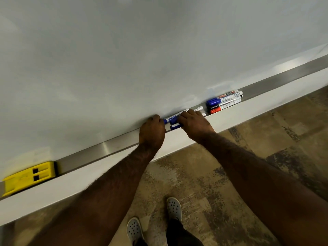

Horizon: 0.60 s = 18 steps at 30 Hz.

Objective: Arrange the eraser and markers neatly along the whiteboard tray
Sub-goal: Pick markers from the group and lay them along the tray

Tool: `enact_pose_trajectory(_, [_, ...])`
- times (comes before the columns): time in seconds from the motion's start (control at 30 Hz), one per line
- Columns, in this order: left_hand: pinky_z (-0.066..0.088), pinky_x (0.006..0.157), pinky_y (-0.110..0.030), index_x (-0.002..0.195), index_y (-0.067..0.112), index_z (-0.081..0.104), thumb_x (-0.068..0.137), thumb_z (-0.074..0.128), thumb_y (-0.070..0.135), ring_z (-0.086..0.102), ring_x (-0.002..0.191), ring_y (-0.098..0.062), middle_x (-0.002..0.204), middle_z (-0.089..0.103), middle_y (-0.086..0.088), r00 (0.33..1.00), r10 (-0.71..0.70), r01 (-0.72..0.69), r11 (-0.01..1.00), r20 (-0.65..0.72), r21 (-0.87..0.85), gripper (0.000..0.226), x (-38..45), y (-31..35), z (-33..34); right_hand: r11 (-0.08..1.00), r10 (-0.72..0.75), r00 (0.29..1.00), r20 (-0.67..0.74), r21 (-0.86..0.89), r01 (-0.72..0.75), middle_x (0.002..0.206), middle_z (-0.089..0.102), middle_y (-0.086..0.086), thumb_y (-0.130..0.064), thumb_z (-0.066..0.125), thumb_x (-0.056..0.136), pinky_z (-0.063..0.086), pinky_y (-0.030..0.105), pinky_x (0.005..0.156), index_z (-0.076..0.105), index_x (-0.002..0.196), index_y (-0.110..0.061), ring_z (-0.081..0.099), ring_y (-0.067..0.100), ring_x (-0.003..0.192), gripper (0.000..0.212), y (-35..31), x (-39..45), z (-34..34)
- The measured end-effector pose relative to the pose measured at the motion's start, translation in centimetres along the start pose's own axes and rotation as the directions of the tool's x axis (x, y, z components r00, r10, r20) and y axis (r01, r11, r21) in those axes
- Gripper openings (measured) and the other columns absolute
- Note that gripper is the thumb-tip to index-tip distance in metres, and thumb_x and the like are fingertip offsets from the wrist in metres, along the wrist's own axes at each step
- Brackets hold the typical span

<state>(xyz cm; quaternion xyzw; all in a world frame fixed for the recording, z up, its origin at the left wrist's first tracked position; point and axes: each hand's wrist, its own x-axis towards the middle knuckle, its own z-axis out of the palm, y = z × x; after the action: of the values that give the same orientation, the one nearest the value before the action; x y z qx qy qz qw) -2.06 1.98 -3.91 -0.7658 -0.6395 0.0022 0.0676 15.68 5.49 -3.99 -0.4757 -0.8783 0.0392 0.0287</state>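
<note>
A metal whiteboard tray [99, 150] runs from lower left to upper right. A yellow eraser [30, 176] sits in it at the far left. In the tray's middle lies a bunch of blue-capped markers [173, 119]. My left hand [152, 133] presses against their cap ends, fingers curled. My right hand [194, 124] lies over their barrels, fingers closed on them; their white tails stick out past it. Further right, a second group of markers [224, 101] with blue, black and red caps lies side by side, untouched.
The whiteboard [142, 50] fills the upper view. Below the tray runs a white ledge [177, 139], then mottled brown carpet [230, 174]. My feet in grey perforated shoes [174, 208] stand close under the tray.
</note>
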Motion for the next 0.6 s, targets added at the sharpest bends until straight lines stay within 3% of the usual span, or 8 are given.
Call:
enact_pose_trajectory(0.1, [0.049, 0.052, -0.027, 0.078, 0.021, 0.068, 0.078, 0.07, 0.021, 0.064, 0.07, -0.019, 0.079, 0.067, 0.002, 0.999, -0.038, 0.037, 0.997, 0.016, 0.063, 0.001, -0.5, -0.5, -0.5, 0.999, -0.033, 0.999, 0.005, 0.007, 0.033, 0.111, 0.06, 0.009, -0.013, 0.062, 0.087, 0.043, 0.042, 0.085, 0.059, 0.109, -0.012, 0.052, 0.03, 0.103, 0.023, -0.3, 0.1, 0.1])
enact_pose_trajectory(0.33, [0.05, 0.055, -0.025, 0.082, 0.022, 0.067, 0.083, 0.065, 0.025, 0.067, 0.071, -0.016, 0.078, 0.071, 0.002, 0.99, -0.125, 0.123, 0.992, 0.066, 0.032, 0.003, -1.4, -0.7, -0.7, 1.0, -0.004, 1.0, 0.02, -0.004, 0.004, 0.113, 0.058, 0.009, -0.016, 0.063, 0.086, 0.041, 0.043, 0.088, 0.057, 0.11, -0.013, 0.051, 0.03, 0.106, 0.025, -0.5, 0.4, 0.0])
enact_pose_trajectory(0.43, [0.05, 0.052, -0.029, 0.083, 0.018, 0.067, 0.081, 0.07, 0.022, 0.066, 0.07, -0.022, 0.079, 0.07, -0.002, 0.996, -0.083, 0.08, 0.995, -0.033, -0.061, 0.006, -1.7, -2.0, -0.5, 0.999, -0.024, 0.999, 0.034, 0.022, 0.023, 0.113, 0.058, 0.009, -0.015, 0.063, 0.086, 0.041, 0.041, 0.087, 0.057, 0.11, -0.013, 0.05, 0.029, 0.106, 0.024, -0.3, 0.5, -0.1])
enact_pose_trajectory(0.53, [0.052, 0.056, -0.036, 0.099, 0.01, 0.066, 0.087, 0.064, 0.018, 0.064, 0.076, -0.03, 0.094, 0.066, -0.011, 0.984, -0.046, -0.01, 0.948, -0.171, -0.317, 0.015, -2.2, -3.1, -0.3, 0.997, -0.058, 0.997, 0.049, 0.052, 0.055, 0.115, 0.057, 0.009, -0.015, 0.062, 0.088, 0.041, 0.041, 0.086, 0.06, 0.113, -0.012, 0.049, 0.029, 0.106, 0.025, -0.1, 0.8, -0.3])
enact_pose_trajectory(0.6, [0.052, 0.058, -0.032, 0.102, 0.009, 0.064, 0.086, 0.065, 0.014, 0.064, 0.077, -0.027, 0.097, 0.064, -0.012, 0.957, -0.014, -0.111, 0.906, -0.291, -0.409, 0.017, -2.4, -3.3, -0.7, 0.995, -0.08, 0.994, 0.078, 0.071, 0.074, 0.117, 0.056, 0.009, -0.015, 0.062, 0.088, 0.042, 0.041, 0.086, 0.061, 0.113, -0.012, 0.049, 0.029, 0.106, 0.025, 0.0, 1.0, -0.5])
